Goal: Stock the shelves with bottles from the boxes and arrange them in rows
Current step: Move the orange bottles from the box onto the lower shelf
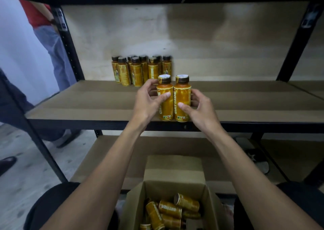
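Observation:
Two yellow bottles with dark caps stand upright side by side at the front edge of the middle shelf (87, 107). My left hand (149, 102) grips the left bottle (165, 105). The right bottle (182, 100) is held by my right hand (198, 110). Further back on the same shelf stands a cluster of several identical bottles (140, 70) in rows. Below my arms, an open cardboard box (135, 200) holds several more bottles (171, 210) lying on their sides.
Black metal uprights (68, 42) frame the shelf unit on both sides. A lower shelf (122, 151) runs beneath, with a box flap resting on it. At the left stands another person (50, 42) in jeans and a red top, with shoes on the floor nearby.

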